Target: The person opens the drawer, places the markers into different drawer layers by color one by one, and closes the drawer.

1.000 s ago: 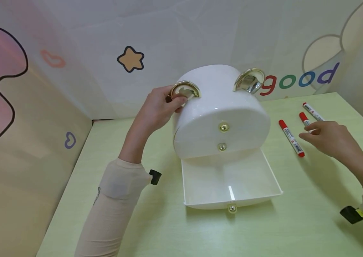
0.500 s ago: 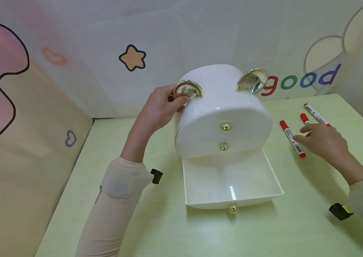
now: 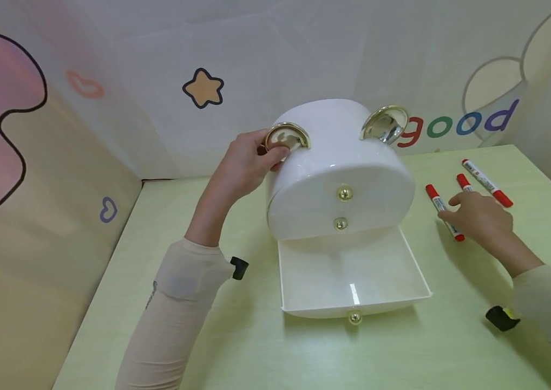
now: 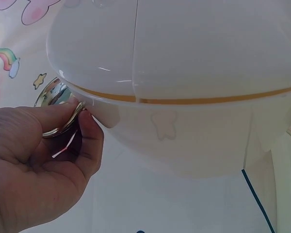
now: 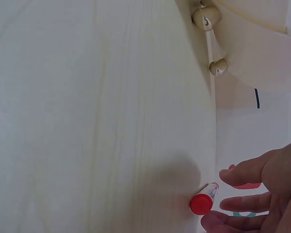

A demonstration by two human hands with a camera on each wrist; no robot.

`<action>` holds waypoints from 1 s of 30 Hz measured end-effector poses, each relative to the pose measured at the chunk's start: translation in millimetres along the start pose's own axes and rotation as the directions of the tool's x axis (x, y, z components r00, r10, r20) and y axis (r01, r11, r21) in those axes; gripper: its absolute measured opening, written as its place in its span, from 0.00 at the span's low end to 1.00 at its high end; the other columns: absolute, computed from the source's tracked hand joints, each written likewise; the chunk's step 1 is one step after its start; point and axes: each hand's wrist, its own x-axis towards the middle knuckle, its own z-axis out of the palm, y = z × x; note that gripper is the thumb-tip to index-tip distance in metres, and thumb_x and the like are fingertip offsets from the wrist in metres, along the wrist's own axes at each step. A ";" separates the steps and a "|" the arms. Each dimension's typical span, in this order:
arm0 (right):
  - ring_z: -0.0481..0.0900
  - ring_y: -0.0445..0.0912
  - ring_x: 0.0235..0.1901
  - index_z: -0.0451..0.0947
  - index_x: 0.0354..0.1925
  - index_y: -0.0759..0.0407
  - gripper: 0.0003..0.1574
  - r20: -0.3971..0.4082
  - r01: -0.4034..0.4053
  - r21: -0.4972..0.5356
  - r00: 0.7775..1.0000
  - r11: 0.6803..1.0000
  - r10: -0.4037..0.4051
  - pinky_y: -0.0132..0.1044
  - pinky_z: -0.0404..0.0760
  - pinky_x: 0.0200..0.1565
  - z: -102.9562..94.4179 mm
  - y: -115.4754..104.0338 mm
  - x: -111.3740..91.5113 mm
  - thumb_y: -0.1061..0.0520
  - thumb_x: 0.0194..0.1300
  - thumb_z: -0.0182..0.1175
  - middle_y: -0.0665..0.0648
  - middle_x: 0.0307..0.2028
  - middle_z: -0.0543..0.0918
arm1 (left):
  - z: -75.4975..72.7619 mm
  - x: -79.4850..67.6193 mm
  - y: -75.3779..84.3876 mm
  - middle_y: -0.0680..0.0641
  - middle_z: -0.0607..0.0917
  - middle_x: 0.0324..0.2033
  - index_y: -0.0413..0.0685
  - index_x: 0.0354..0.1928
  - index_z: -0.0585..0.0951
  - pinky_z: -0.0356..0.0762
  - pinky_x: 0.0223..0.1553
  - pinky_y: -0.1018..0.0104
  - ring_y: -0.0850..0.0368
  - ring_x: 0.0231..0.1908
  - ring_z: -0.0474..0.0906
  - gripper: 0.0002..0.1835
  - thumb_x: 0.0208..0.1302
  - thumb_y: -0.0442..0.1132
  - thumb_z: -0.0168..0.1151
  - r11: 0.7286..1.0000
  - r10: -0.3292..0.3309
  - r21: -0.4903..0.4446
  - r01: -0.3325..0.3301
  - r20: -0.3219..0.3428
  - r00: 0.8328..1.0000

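Pale green tabletop (image 3: 236,346), cartoon-printed wall (image 3: 304,49) behind: my right hand (image 3: 485,218) hangs low over a red-capped marker (image 3: 437,202) while my left hand (image 3: 246,163) grips the gold ear (image 3: 282,135) of a white box (image 3: 314,200).
For a clean lift, I judge, thumb and fingers should settle on opposite sides of the marker, near its middle, without nudging the second marker (image 3: 464,183) just beyond; a light pinch should do. My right thumb and fingers stand apart, gripping nothing; whether they touch the marker, lying flat to the right of the box, I cannot tell. My left thumb and fingers are clamped on the ear, enough, I'd say, to steady the box above its open drawer (image 3: 343,271).
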 end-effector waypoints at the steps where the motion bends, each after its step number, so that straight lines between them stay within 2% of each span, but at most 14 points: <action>1: 0.74 0.53 0.24 0.72 0.58 0.79 0.37 0.005 -0.005 0.001 1.000 1.000 0.005 0.45 0.72 0.24 0.7 0.0 0.3 0.48 0.68 0.64 0.62 0.29 0.80 | 0.1 -0.3 0.1 0.45 0.83 0.35 0.41 0.42 0.81 0.74 0.41 0.66 0.53 0.38 0.78 0.07 0.76 0.39 0.61 1.000 0.000 0.000 0.000 -0.001 1.000; 16: 0.73 0.53 0.23 0.70 0.60 0.80 0.36 0.045 -0.009 0.026 0.999 1.000 0.008 0.46 0.70 0.27 5.7 -1.3 1.4 0.50 0.69 0.62 0.61 0.26 0.77 | 0.0 -0.4 -1.1 0.45 0.83 0.33 0.42 0.40 0.80 0.73 0.40 0.66 0.53 0.37 0.78 0.07 0.76 0.39 0.61 1.000 0.006 -0.012 -0.006 -0.006 1.000; 30: 0.74 0.54 0.25 0.71 0.58 0.83 0.32 0.080 0.017 0.025 0.997 1.000 -0.019 0.44 0.73 0.26 5.8 -1.3 6.0 0.56 0.68 0.61 0.67 0.32 0.79 | 1.0 0.1 -2.4 0.46 0.82 0.33 0.42 0.40 0.80 0.73 0.40 0.66 0.53 0.37 0.77 0.07 0.76 0.39 0.61 1.000 0.004 -0.018 -0.004 -0.008 1.000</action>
